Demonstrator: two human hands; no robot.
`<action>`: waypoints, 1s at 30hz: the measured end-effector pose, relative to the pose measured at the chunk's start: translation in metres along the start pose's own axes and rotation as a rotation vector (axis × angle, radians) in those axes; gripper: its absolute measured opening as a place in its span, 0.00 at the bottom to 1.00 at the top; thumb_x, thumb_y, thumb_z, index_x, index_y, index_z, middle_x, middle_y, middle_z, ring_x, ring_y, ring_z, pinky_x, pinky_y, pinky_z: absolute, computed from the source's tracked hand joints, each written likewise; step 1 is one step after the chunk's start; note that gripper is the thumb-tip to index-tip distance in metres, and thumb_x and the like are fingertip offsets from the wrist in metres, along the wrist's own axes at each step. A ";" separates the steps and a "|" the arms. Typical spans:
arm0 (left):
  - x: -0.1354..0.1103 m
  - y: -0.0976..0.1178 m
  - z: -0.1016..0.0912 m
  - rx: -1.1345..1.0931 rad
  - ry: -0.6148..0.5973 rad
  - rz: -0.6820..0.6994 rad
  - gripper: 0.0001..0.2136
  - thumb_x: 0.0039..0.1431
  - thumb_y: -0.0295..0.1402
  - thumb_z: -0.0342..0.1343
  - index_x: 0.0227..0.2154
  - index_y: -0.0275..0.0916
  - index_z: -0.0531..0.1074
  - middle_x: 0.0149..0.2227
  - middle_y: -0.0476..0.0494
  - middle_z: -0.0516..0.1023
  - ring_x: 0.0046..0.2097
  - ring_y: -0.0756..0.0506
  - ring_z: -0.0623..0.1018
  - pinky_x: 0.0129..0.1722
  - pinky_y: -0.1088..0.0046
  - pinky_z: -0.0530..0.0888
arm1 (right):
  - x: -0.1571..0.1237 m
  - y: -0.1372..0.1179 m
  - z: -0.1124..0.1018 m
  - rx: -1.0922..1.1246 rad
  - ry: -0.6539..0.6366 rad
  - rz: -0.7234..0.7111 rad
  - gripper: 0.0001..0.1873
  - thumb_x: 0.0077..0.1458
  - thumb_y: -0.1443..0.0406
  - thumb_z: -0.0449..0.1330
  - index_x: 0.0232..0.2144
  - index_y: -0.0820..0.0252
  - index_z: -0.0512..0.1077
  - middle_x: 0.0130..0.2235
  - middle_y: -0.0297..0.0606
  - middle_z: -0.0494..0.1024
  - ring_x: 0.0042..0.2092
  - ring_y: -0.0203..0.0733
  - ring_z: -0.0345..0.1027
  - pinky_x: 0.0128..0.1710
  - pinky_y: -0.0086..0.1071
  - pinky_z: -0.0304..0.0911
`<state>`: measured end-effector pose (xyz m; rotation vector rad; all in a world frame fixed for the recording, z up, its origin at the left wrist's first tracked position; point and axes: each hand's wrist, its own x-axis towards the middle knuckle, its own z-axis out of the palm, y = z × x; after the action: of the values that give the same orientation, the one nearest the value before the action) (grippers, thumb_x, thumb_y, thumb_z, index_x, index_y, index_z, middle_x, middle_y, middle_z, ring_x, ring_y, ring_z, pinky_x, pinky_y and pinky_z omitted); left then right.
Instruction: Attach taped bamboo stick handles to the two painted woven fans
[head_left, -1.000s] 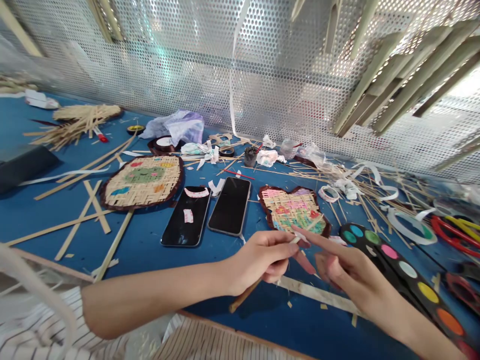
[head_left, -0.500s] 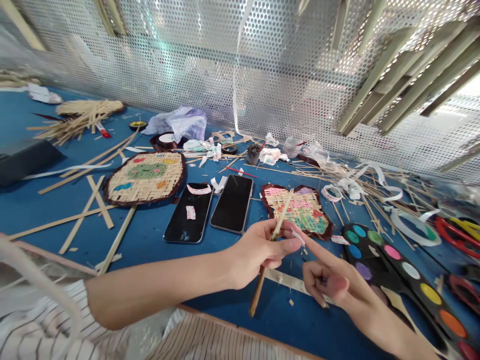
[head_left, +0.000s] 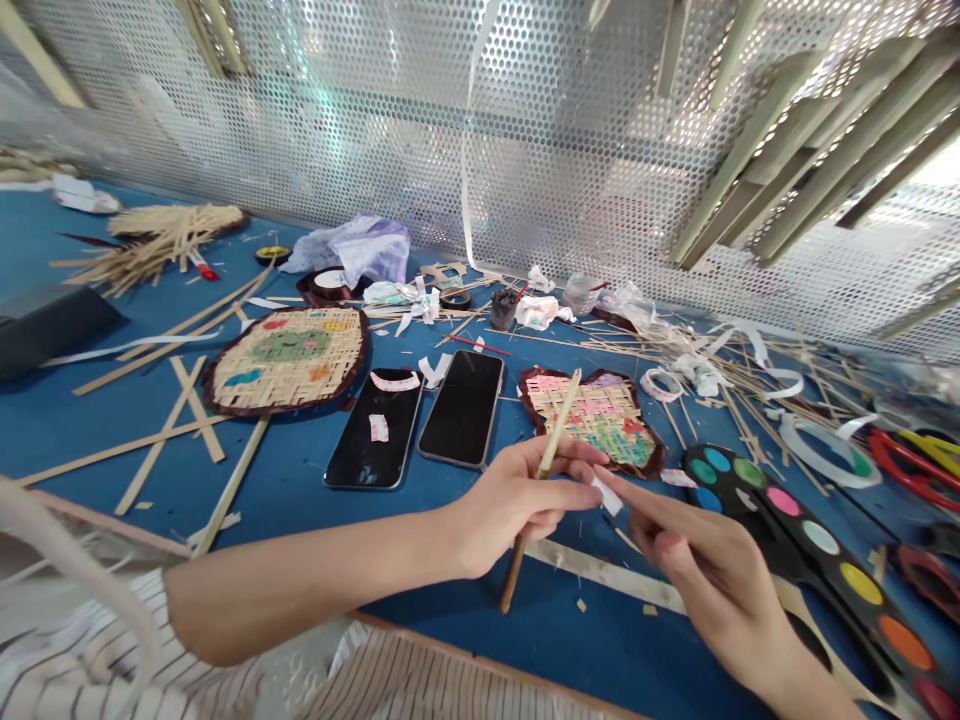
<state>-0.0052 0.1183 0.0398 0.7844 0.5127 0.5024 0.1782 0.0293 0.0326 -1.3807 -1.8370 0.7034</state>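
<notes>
Now the white scrap (head_left: 609, 497) shows broader than half a second ago, apparently free of the stick (head_left: 561, 420) your left hand (head_left: 517, 505) grips in front of the pink-painted woven panel (head_left: 600, 410), while your right hand (head_left: 712, 560), fingers unclenched, touches it.

A craft workshop is indicated. A flat blue tabletop (head_left: 577, 640) is strewn with thin, pale, bamboo-like strips (head_left: 161, 245). On it are laid a rounded woven panel with painted patches and dark brown edging (head_left: 289, 360), a smaller brown-edged, brightly painted woven panel (head_left: 611, 420) and a long black palette of round coloured paints (head_left: 799, 530). The tabletop is backed by a silvery perforated metal screen (head_left: 405, 170).
</notes>
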 end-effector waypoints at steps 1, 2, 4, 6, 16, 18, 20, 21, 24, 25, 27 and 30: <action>0.000 0.001 0.001 0.011 0.004 -0.015 0.12 0.48 0.26 0.64 0.38 0.37 0.73 0.29 0.54 0.69 0.17 0.62 0.53 0.16 0.76 0.43 | 0.000 -0.001 -0.001 -0.040 0.037 -0.039 0.22 0.64 0.57 0.48 0.59 0.46 0.64 0.26 0.34 0.68 0.26 0.36 0.59 0.24 0.29 0.54; -0.001 0.002 0.001 0.018 0.009 -0.027 0.12 0.48 0.26 0.64 0.37 0.37 0.73 0.29 0.54 0.69 0.16 0.62 0.53 0.16 0.76 0.43 | 0.001 -0.001 -0.001 -0.068 0.069 -0.074 0.22 0.63 0.57 0.49 0.58 0.46 0.65 0.26 0.35 0.68 0.27 0.38 0.60 0.25 0.30 0.55; -0.001 0.003 0.002 0.022 0.012 -0.047 0.11 0.47 0.27 0.64 0.35 0.36 0.72 0.28 0.53 0.70 0.16 0.62 0.52 0.16 0.75 0.42 | 0.001 -0.002 -0.002 -0.086 0.101 -0.124 0.23 0.62 0.55 0.49 0.58 0.46 0.65 0.26 0.36 0.67 0.28 0.39 0.62 0.25 0.30 0.56; -0.001 0.004 0.001 0.017 0.002 -0.050 0.10 0.48 0.28 0.64 0.33 0.36 0.72 0.24 0.55 0.68 0.16 0.61 0.50 0.17 0.76 0.42 | 0.002 -0.003 -0.002 -0.074 0.084 -0.147 0.25 0.62 0.52 0.47 0.60 0.45 0.62 0.27 0.36 0.66 0.28 0.39 0.62 0.25 0.30 0.56; 0.000 0.002 0.002 0.171 0.060 0.070 0.10 0.49 0.34 0.63 0.25 0.36 0.67 0.20 0.56 0.64 0.17 0.59 0.53 0.16 0.77 0.46 | -0.001 -0.004 0.005 -0.065 0.028 -0.158 0.25 0.63 0.53 0.46 0.62 0.44 0.56 0.27 0.33 0.66 0.26 0.35 0.59 0.25 0.29 0.55; -0.001 0.001 0.001 0.205 0.067 0.061 0.10 0.51 0.34 0.62 0.24 0.35 0.67 0.21 0.54 0.64 0.18 0.59 0.53 0.17 0.77 0.46 | -0.001 -0.003 0.003 -0.073 0.133 -0.110 0.28 0.64 0.54 0.46 0.65 0.45 0.50 0.28 0.33 0.65 0.26 0.35 0.57 0.25 0.29 0.53; 0.000 0.000 -0.001 0.204 0.057 0.054 0.10 0.52 0.34 0.61 0.24 0.35 0.67 0.23 0.53 0.64 0.18 0.59 0.53 0.17 0.76 0.45 | -0.001 -0.004 -0.002 -0.038 0.246 -0.054 0.31 0.64 0.54 0.46 0.66 0.46 0.42 0.28 0.32 0.62 0.26 0.36 0.55 0.25 0.30 0.51; 0.000 -0.001 -0.001 0.189 0.044 0.047 0.10 0.53 0.34 0.60 0.24 0.35 0.67 0.24 0.52 0.65 0.18 0.59 0.53 0.17 0.76 0.45 | -0.001 -0.005 -0.005 0.010 0.251 -0.025 0.32 0.64 0.52 0.44 0.66 0.46 0.41 0.27 0.31 0.61 0.26 0.36 0.54 0.24 0.31 0.50; 0.002 -0.002 -0.003 0.134 -0.011 0.021 0.10 0.54 0.36 0.60 0.27 0.34 0.71 0.21 0.55 0.62 0.17 0.59 0.50 0.17 0.75 0.44 | -0.001 -0.011 -0.011 0.253 0.020 0.083 0.36 0.60 0.44 0.39 0.66 0.46 0.41 0.24 0.29 0.60 0.24 0.36 0.51 0.22 0.30 0.46; 0.002 -0.002 -0.003 0.125 -0.032 0.014 0.10 0.54 0.37 0.60 0.29 0.34 0.72 0.19 0.57 0.58 0.17 0.59 0.48 0.17 0.75 0.43 | -0.002 -0.012 -0.012 0.333 -0.083 0.122 0.39 0.57 0.41 0.39 0.66 0.45 0.41 0.23 0.29 0.60 0.24 0.35 0.50 0.22 0.30 0.45; 0.002 -0.001 -0.002 0.114 -0.051 0.012 0.12 0.52 0.39 0.62 0.32 0.34 0.74 0.17 0.59 0.52 0.17 0.58 0.47 0.17 0.75 0.43 | -0.003 -0.013 -0.010 0.443 -0.250 0.188 0.44 0.53 0.38 0.40 0.66 0.45 0.39 0.24 0.28 0.61 0.24 0.34 0.49 0.22 0.30 0.43; 0.002 -0.001 -0.002 0.084 -0.039 -0.002 0.13 0.46 0.40 0.66 0.28 0.36 0.72 0.16 0.60 0.52 0.18 0.58 0.47 0.17 0.75 0.43 | -0.007 -0.008 -0.003 0.493 -0.342 0.203 0.45 0.52 0.37 0.41 0.66 0.47 0.39 0.26 0.29 0.62 0.26 0.35 0.51 0.24 0.30 0.46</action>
<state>-0.0042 0.1198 0.0373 0.8727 0.5007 0.4655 0.1770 0.0208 0.0386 -1.1717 -1.6202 1.4635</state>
